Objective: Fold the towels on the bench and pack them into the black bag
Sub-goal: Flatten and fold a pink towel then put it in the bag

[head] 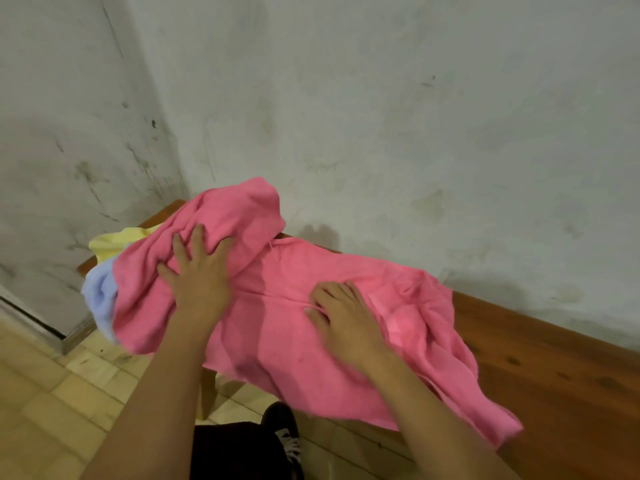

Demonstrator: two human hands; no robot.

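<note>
The left hand (199, 277) lies palm-down on the pink towel (294, 306), its fingers spread wide and nearly straight, pressing into a raised, bunched hump of cloth near the bench's left end. The right hand (341, 315) rests flat on the same towel nearer the middle of the bench, fingers slightly bent and close together, their tips at a thin seam or fold line that runs across the cloth; the motion blur makes it unclear whether any fingertip pinches that line.

The pink towel is soft terry, crumpled and unfolded, draped over most of the wooden bench (554, 358) and hanging over its front edge. Its right part lies in loose ridges toward the bare reddish-brown boards with dark knots.

At the left end, partly buried under the pink hump, a pale blue towel (98, 299) sags over the front corner, and a yellow towel (114, 242) shows behind it near the back edge; both are mostly hidden.

Behind the bench stands a stained whitish wall (381, 98). Below the front edge lie beige floor tiles (52, 393), and a dark shoe (282, 431) with white laces.
</note>
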